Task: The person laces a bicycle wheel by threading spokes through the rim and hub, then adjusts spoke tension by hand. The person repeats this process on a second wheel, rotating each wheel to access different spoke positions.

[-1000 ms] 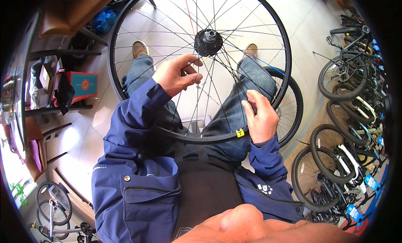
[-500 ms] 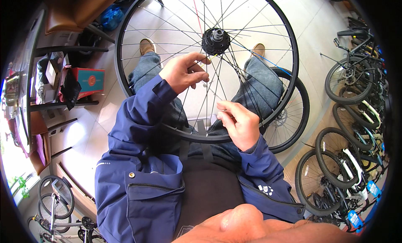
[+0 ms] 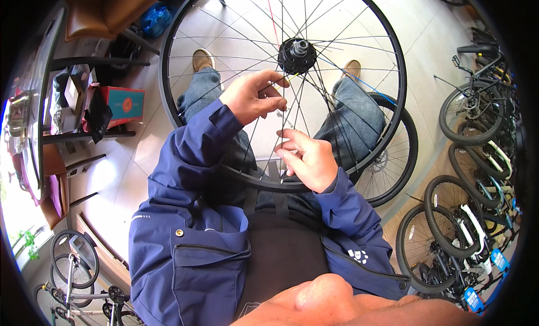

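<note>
A black bicycle wheel [image 3: 403, 73] without a tyre rests across my lap, its spokes fanning out from a black hub [image 3: 297, 56]. One spoke is red, one blue, and a bit of yellow shows near the hub. My left hand [image 3: 254, 97] is below the hub with its fingers curled, index finger and thumb tips at a dark spoke [image 3: 283, 119] running towards me. Lower down, my right hand [image 3: 309, 159] has its thumb and bent fingers at the same spoke, close to the near side of the rim. The exact finger contact is partly hidden.
A second wheel with a tyre [image 3: 412, 152] lies beyond my right knee. Several bicycles [image 3: 426, 244] line the right side. At left are a table with a red and teal box [image 3: 124, 104], a brown chair [image 3: 90, 20] and a blue plastic bag [image 3: 155, 21]. Another bicycle [image 3: 72, 281] stands lower left.
My right hand has moved left and slightly up, bringing its fingertips to the spoke. The left hand keeps its place by the hub; the whole view has shifted a little.
</note>
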Available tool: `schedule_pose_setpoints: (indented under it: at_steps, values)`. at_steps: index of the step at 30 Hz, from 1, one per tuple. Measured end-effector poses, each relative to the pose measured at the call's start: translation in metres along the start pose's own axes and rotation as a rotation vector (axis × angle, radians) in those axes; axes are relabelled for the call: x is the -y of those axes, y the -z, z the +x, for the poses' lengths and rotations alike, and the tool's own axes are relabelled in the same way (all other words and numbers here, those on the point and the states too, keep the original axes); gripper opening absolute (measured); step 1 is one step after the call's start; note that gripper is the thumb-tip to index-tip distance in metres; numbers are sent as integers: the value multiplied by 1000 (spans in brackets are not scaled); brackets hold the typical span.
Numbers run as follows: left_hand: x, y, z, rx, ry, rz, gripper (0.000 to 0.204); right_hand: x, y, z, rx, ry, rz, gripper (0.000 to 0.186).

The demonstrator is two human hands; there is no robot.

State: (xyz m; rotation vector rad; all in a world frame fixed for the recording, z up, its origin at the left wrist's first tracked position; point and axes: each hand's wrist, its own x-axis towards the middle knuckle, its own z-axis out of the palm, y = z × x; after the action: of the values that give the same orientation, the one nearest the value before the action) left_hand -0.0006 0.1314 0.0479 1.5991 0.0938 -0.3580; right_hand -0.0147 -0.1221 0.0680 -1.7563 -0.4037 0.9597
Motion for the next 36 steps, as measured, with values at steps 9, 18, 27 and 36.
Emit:
schedule_pose_setpoints:
  at_steps: [9,18,27,36]
  values:
    - [0,-3,-2,-42,-46,24,36,-8,12,10,93,-84,209,16]
    - [-1,-5,-2,-37,-29,20,29,-15,8,12,96,-99,330,20]
    - [-6,-11,-5,-95,-85,128,21,-5,1,19,81,-111,315,16]
    - [-6,-11,-7,-115,-96,158,21,-14,-11,19,38,-55,414,15]
